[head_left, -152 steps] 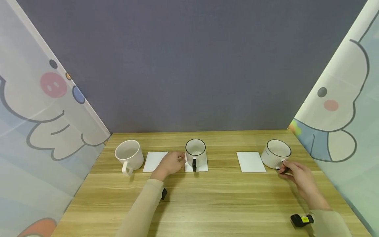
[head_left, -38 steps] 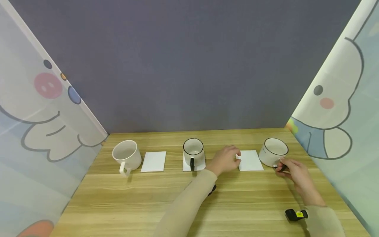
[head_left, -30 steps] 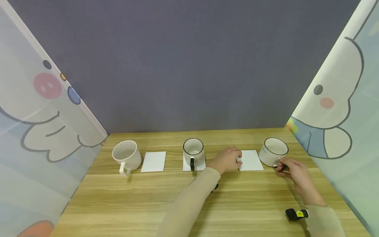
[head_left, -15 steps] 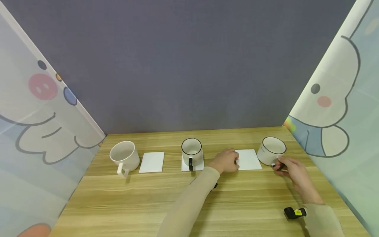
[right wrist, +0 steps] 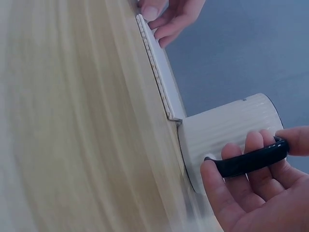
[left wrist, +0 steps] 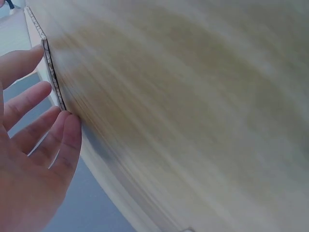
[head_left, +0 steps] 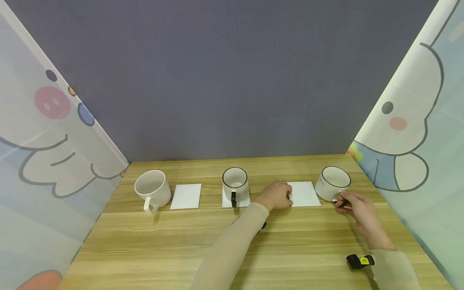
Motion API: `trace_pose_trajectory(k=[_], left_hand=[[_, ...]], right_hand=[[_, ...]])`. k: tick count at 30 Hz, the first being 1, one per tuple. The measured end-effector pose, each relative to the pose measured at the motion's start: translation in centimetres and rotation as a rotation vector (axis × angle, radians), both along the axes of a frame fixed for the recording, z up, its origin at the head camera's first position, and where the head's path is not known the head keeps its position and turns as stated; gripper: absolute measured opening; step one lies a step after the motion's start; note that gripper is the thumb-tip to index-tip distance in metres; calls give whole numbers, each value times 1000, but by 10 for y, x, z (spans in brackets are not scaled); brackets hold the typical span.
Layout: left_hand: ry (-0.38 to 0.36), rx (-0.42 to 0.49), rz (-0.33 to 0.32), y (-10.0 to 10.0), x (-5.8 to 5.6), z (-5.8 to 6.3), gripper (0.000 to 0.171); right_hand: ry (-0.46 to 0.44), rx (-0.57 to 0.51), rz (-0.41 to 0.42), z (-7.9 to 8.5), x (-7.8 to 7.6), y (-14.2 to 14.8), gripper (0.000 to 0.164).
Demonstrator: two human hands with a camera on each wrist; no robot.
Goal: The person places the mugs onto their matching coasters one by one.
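Note:
My right hand (head_left: 363, 210) grips the black handle (right wrist: 251, 162) of a white mug (right wrist: 227, 130) with a dark rim, which stands on the wooden table at right. Just left of that mug lies a white square coaster (head_left: 304, 194). At the coaster's left edge is my left hand (head_left: 276, 196), thumb at the near corner and fingertips at the far one. The left wrist view has the fingertips (left wrist: 71, 121) right at the coaster's ridged side. A second white mug (head_left: 235, 183) with a black handle sits on the middle coaster (head_left: 246, 201).
Farther left lie another white coaster (head_left: 186, 196) and a plain white mug (head_left: 154, 188) beside it, handle toward me. A grey panel (head_left: 232, 80) rises behind the table (head_left: 152, 249), and cartoon-printed sheets (head_left: 402, 141) flank it.
My left hand has gone from the middle coaster rightward to the right coaster's left edge, and its fingers have closed in there. My right hand stays on the mug's handle.

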State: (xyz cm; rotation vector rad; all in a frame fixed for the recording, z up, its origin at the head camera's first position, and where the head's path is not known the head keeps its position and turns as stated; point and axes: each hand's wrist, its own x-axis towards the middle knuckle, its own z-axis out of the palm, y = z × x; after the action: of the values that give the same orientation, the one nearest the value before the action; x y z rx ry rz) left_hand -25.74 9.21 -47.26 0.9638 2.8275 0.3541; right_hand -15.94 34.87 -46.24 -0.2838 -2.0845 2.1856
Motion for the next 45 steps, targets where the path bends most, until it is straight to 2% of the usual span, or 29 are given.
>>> trace_pose_trajectory(k=[7, 15, 18, 25, 33, 39, 45], left_hand=[[21, -3, 0, 1, 1, -2, 24], [16, -6, 11, 0, 0, -5, 25], [15, -2, 10, 0, 1, -5, 25], [8, -5, 21, -1, 1, -2, 25], [-17, -3, 38, -2, 1, -3, 27], [-20, 0, 37, -1, -1, -4, 26], [-16, 7, 33, -1, -1, -4, 26]], right_hand=[[17, -64, -26, 2, 0, -4, 24], [-22, 47, -41, 7, 1, -11, 30], [-14, 32, -43, 10, 2, -12, 31], [44, -41, -60, 17, 2, -17, 25], [168, -145, -53, 21, 2, -29, 23], [224, -163, -48, 22, 4, -39, 22], [221, -147, -50, 21, 5, -49, 23]])
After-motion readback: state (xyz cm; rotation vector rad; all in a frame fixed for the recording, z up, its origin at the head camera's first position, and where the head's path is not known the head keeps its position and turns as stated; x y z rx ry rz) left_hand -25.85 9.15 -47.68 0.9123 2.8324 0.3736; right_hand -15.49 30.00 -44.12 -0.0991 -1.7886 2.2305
